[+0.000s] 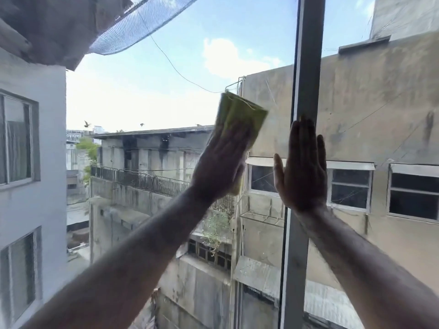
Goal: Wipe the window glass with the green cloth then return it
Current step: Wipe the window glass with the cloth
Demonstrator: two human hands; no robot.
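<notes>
Here the folded yellow-green cloth (pixel 240 119) lies flat between the left hand (pixel 222 162) and the clear window glass (pixel 147 91), sticking out past the fingertips upward and a little to the right, with a strip also showing below the heel of the palm. Its long axis runs along the fingers, tilted slightly right of upright. The left fingers look laid flat and close together on the cloth, though motion blur hides their exact spacing. The left arm reaches up from lower left, nearly straight. The right hand (pixel 303 169) is open, fingers together and thumb apart, palm braced on the grey vertical metal window frame (pixel 308 67) just beside the cloth. Wiping seems under way; the left hand alone carries the next stroke.
</notes>
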